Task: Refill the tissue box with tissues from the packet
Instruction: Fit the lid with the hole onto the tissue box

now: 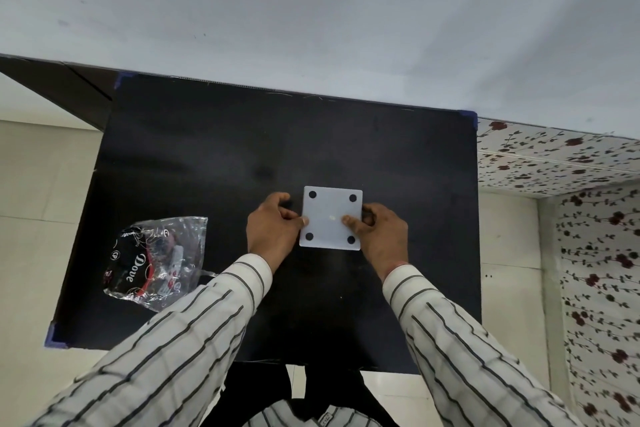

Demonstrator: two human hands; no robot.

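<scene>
The tissue box (pixel 330 208) sits bottom-up in the middle of the black table (pixel 214 156). Its white square base with a black round foot at each corner faces me. My left hand (pixel 273 229) grips its left side, thumb on the base. My right hand (pixel 377 232) grips its right side, thumb also pressed on the base. The box's dark body is mostly hidden under the base and my fingers. The clear plastic tissue packet (pixel 156 260), printed "Dove" in black and red, lies crumpled at the table's left, apart from both hands.
The table butts against a pale wall at the far edge. Blue tape marks its corners (pixel 467 114). Tiled floor shows on the left, and a flower-patterned surface (pixel 554 163) stands to the right. My striped sleeves cross the near edge.
</scene>
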